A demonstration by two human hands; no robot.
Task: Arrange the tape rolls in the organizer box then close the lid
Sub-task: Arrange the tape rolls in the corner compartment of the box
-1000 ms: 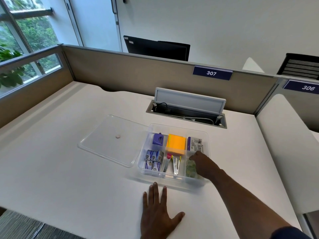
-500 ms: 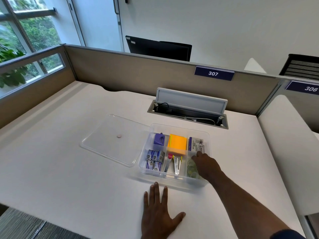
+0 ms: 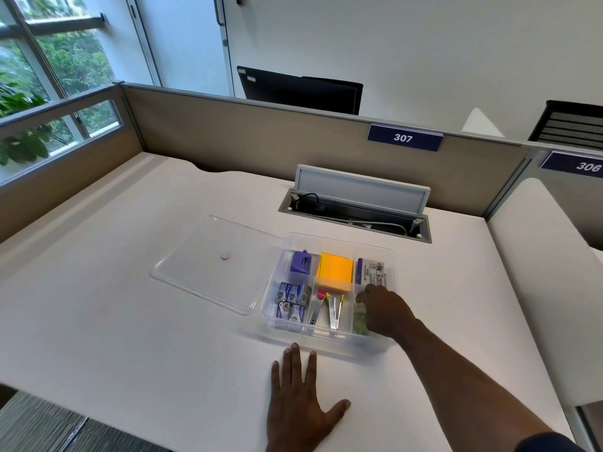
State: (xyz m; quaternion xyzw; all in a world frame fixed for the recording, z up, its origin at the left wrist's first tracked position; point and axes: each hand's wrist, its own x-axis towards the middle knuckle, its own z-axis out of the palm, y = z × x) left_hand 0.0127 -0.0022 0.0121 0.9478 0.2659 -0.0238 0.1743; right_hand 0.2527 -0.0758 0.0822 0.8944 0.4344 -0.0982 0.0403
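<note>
White table (image 3: 130,321) in a cubicle, beige partition (image 3: 261,138) behind with a "307" sign (image 3: 404,137), window (image 3: 49,60) to my left, open cable tray (image 3: 355,213) at the back. Clear organizer box (image 3: 329,344) sits mid-table, its clear lid (image 3: 215,262) flat on the table touching the box's left side. Inside: purple sharpener (image 3: 301,262), orange sticky notes (image 3: 336,272), staple boxes (image 3: 292,300), a stapler (image 3: 334,309). My left hand (image 3: 298,409) lies open, palm down, just in front of the box. My right hand (image 3: 385,309) is in the front-right compartment over greenish clear tape rolls (image 3: 359,324), fingers curled; can't tell if gripping. Since a second ago my right hand has edged slightly back toward me; my left hasn't moved.
</note>
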